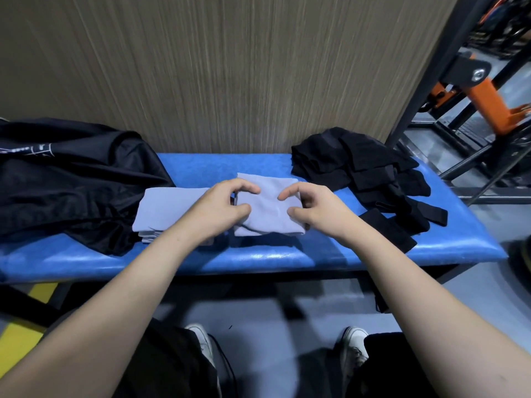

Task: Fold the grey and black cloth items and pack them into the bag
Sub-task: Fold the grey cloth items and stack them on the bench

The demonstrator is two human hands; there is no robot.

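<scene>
— What do the two hands do at this moment?

— Both are on the folded grey cloth (268, 209) in the middle of the blue table (258, 257). The left hand (227, 206) has its fingers curled, and thumb and forefinger pinch the left edge of this cloth. The right hand (313, 208) is curled in the same way and pinches the right edge. The two hands are near each other, with only a bare part of the cloth between them.

— Where are the other cloth items?

— A second grey cloth (169, 211), also folded, lies just beside on the left; the left forearm covers its right end. The black cloth items (365, 173) lie in a loose pile on the right part of the table, well apart from the hands. A black strip from this pile comes close to the right wrist.

— And the bag?

— The black bag (71, 179) lies on the left end of the table, soft and collapsed, and it touches the second grey cloth. Behind the table stands a brown wall (215, 73). At the right is an orange and black metal frame (485, 90).
</scene>
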